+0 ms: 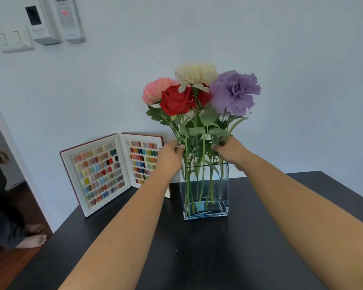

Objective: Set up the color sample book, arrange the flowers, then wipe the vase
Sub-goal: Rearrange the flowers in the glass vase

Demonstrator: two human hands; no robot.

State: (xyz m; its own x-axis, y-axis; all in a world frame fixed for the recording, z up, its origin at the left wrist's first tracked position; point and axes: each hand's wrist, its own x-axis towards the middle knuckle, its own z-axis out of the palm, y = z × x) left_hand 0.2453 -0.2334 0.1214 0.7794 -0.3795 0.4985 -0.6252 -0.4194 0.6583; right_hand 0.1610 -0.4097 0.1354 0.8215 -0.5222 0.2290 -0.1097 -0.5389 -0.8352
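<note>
A clear rectangular glass vase (205,212) stands on the black table (197,254) and holds several flowers: a pink one (153,91), a red rose (176,100), a cream one (195,73) and a purple one (235,92). My left hand (170,155) grips the stems on the left side just above the vase rim. On the right side, my right hand (231,150) pinches other stems at the same height. The color sample book (105,170) stands open against the wall, left of the vase, its right page partly hidden by my left arm.
A white wall rises right behind the table, with switches (15,39) and a remote holder (68,17) at the upper left. Another person's bare feet (33,237) stand on the wooden floor beyond the table's left edge.
</note>
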